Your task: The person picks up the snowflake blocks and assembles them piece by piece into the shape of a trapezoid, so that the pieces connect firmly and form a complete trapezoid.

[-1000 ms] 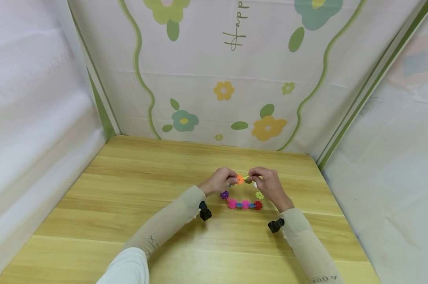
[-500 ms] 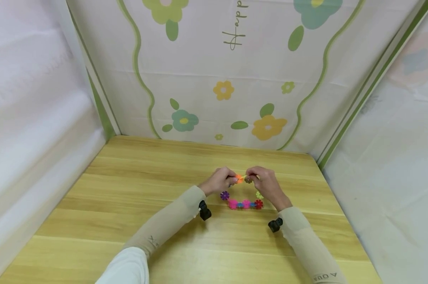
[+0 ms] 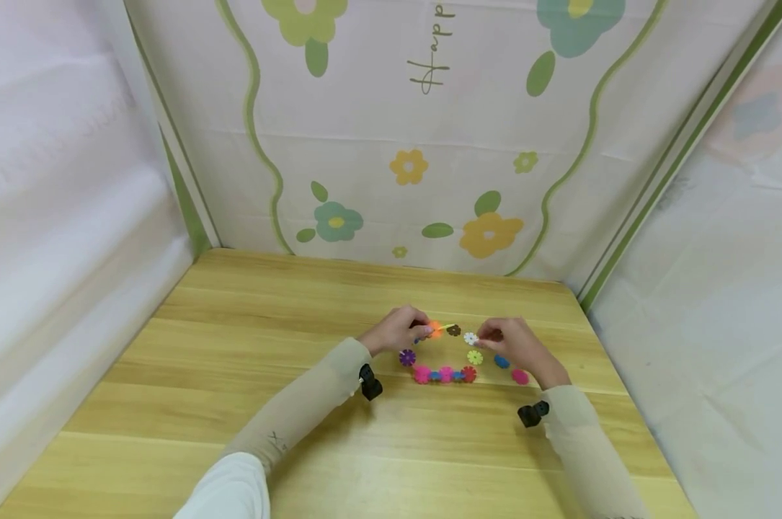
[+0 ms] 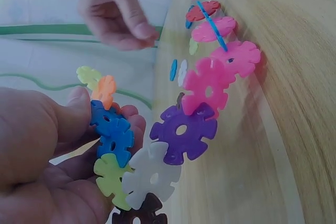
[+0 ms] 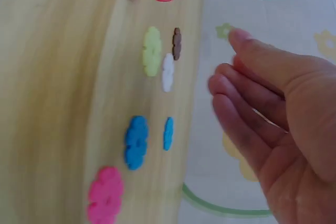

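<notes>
My left hand (image 3: pixel 397 331) pinches a chain of interlocking plastic flower discs near its far end. In the left wrist view, the thumb and fingers hold it by the blue discs (image 4: pixel 111 129), next to an orange disc (image 4: pixel 104 91) tipped with a yellow-green disc (image 4: pixel 88 76). From there the chain bends round through a white disc (image 4: pixel 152 176), a purple disc (image 4: pixel 184 132) and pink discs (image 4: pixel 206 92) to a red disc (image 3: pixel 469 374). My right hand (image 3: pixel 517 342), fingers loosely bent and holding nothing, hovers beside a loose white disc (image 5: pixel 167 72).
Loose discs lie around the right hand: brown (image 5: pixel 177 44), yellow-green (image 5: pixel 151 51), blue (image 5: pixel 136 142), a second blue (image 5: pixel 168 134) and pink (image 5: pixel 106 195). The wooden table (image 3: pixel 300 447) meets flower-printed cloth walls (image 3: pixel 365 108) at the back and sides.
My right hand has let go of the yellow-green disc, now on the chain's orange end, and moved right, uncovering loose blue and pink discs. The left hand keeps its grip, almost unmoved.
</notes>
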Tool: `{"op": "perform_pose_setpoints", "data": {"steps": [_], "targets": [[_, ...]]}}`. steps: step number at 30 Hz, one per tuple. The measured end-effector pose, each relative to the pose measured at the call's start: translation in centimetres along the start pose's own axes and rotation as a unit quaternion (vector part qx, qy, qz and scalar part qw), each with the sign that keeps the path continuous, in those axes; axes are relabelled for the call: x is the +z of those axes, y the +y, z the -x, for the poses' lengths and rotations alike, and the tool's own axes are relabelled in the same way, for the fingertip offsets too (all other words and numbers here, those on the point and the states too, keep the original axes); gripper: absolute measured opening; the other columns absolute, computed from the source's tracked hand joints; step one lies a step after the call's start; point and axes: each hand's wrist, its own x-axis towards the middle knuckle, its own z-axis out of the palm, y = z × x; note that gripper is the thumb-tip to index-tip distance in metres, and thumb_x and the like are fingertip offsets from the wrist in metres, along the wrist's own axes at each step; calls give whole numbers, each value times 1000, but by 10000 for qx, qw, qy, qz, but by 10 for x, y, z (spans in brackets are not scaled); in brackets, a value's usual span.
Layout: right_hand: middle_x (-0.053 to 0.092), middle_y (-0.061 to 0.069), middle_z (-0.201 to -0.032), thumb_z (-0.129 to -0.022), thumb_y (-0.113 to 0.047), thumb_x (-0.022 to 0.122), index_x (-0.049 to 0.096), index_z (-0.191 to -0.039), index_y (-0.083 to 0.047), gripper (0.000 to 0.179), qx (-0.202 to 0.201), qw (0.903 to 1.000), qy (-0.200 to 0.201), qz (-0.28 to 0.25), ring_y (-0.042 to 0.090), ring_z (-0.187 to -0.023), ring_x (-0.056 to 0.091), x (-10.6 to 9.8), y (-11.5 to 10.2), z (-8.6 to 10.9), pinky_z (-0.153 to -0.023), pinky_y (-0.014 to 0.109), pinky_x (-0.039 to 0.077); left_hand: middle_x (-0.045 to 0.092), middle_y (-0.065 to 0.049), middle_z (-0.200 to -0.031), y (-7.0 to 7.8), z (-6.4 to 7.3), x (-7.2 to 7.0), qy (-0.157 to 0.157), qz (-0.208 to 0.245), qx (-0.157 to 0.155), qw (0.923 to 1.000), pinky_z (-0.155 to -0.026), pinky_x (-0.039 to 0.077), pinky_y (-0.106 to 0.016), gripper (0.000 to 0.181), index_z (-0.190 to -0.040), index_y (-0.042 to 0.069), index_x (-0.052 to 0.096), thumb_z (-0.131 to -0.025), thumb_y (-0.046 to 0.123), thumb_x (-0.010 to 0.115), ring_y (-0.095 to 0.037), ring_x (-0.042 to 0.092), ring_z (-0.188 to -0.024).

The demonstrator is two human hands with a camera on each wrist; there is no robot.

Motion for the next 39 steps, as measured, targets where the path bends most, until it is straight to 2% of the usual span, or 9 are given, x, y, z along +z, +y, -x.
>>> {"op": "perform_pose_setpoints", "data": {"steps": [5, 9, 13, 21, 25, 32, 39], "targets": [[76, -5, -92, -98, -23, 77, 78, -98, -14, 9, 116, 9979, -622, -131, 6, -80, 67, 9, 4, 17, -73, 23, 58, 73, -29, -107, -1, 3, -2, -55, 131, -21, 9999, -61, 44, -20, 29, -115, -5, 74, -112, 14, 53, -10, 51, -68], [77, -7, -93, -99, -31, 76, 80, -99, -17, 14, 107, 9953, -830, -479, 3, -80, 65, 20, 0, 25, -73, 23, 57, 73, -29, -106, -1, 6, -5, -90, 131, 24, 9999, -62, 45, -21, 28, -114, -5, 74, -111, 14, 54, -10, 52, -68], [78, -9, -94, -99, -33, 76, 81, -99, -20, 13, -60, 9940, -858, -678, 1, -82, 67, 32, -5, 26, -75, 23, 57, 73, -28, -106, -3, 10, -7, -119, 84, 12, 9999, -63, 45, -21, 27, -115, -5, 74, -111, 15, 55, -10, 52, -70], [78, -11, -93, -100, -25, 75, 80, -98, -22, 6, -246, 9923, -910, -800, 0, -83, 68, 47, -24, 18, -77, 23, 58, 74, -24, -108, -12, 24, -19, -288, -127, 18, 9995, -73, 51, -26, 27, -113, -2, 74, -110, 19, 57, -12, 58, -77], [78, -11, -93, -100, -25, 75, 80, -99, -23, 6, -321, 9906, -972, -910, 2, -83, 68, 55, -33, 9, -77, 23, 58, 73, -25, -106, -19, 34, -28, -351, -154, -64, 9992, -69, 49, -26, 27, -110, -3, 73, -110, 20, 57, -12, 54, -73], [78, -12, -93, -102, -25, 73, 80, -99, -23, 7, -418, 9858, -1237, -1054, 3, -82, 68, 72, -52, -12, -78, 23, 58, 72, -24, -107, -31, 52, -46, -218, -201, -297, 9991, -69, 48, -26, 24, -112, -1, 72, -110, 19, 58, -12, 54, -74], [79, -9, -94, -102, -24, 72, 79, -100, -21, 8, -490, 9819, -1421, -1152, 4, -81, 69, 76, -64, -22, -77, 23, 59, 72, -25, -108, -37, 63, -57, -171, -117, -366, 9991, -69, 49, -26, 22, -115, 3, 73, -110, 18, 59, -13, 56, -74]]}}
